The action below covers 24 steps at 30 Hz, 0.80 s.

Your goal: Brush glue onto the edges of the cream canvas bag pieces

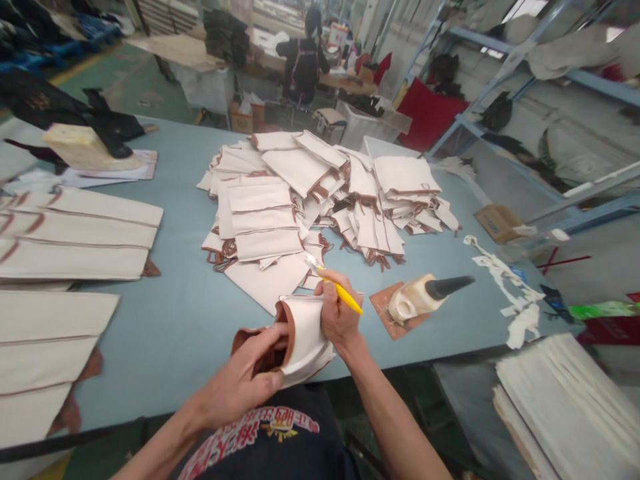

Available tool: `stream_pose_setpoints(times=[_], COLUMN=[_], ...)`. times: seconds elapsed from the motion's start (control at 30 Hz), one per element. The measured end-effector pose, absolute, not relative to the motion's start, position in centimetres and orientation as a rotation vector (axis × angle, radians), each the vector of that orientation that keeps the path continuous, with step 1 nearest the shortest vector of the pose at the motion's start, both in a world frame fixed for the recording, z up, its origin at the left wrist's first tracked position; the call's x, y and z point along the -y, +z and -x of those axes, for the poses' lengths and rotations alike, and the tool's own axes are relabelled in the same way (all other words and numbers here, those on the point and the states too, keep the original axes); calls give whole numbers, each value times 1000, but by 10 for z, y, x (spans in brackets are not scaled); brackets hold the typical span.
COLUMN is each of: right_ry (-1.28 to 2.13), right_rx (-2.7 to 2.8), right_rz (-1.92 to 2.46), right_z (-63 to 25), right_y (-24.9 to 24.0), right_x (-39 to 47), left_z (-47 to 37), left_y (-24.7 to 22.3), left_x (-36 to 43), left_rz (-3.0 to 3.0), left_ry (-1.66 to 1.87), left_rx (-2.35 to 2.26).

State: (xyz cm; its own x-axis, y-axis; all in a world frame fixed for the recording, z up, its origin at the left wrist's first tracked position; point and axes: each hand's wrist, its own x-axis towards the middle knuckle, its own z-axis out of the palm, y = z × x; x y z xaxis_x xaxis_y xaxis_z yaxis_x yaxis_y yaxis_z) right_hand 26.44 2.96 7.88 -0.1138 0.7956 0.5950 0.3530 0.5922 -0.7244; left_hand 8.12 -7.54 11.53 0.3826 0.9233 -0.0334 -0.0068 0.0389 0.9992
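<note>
A cream fabric pouch (307,333) with a brown lining and edge is held near the table's front edge, its mouth turned to the left. My left hand (245,373) grips its rim, fingers inside the opening and thumb outside. My right hand (340,313) is closed around a yellow-handled brush (345,297), whose pale, whitish tip points up and away. That hand also rests against the pouch's right side. Right of it, a whitish glue-coated pot (413,300) with a dark handle sticking out stands on a brown square.
A heap of cream pieces with brown edges (265,227) covers the table's far middle. More cream pieces (100,233) lie overlapped at left, near a pale block (90,147). White scraps (505,280) lie at right beside a cardboard box (497,223). Another person (303,63) is in the background.
</note>
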Motion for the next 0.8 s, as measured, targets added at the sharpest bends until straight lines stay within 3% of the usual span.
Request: stream_pose_setpoints(times=[0.2,0.5,0.6,0.8], right_ry=[215,612,734,565], right_rx=[1837,1379,1457,1735], right_rz=[869,823,760,831], right_z=[-271,-285,-291,-285], right_y=[94,130,146,135], right_x=[-23,-12,-7,-12], left_z=[-76,-76,-75,-75], left_y=[135,143,144,144], left_x=[50,28,29,33], left_rz=[-1218,-1447,-1487,-1473], left_ry=[846,834,810,765], left_rx=[-1117,-1229,-1242,-1232])
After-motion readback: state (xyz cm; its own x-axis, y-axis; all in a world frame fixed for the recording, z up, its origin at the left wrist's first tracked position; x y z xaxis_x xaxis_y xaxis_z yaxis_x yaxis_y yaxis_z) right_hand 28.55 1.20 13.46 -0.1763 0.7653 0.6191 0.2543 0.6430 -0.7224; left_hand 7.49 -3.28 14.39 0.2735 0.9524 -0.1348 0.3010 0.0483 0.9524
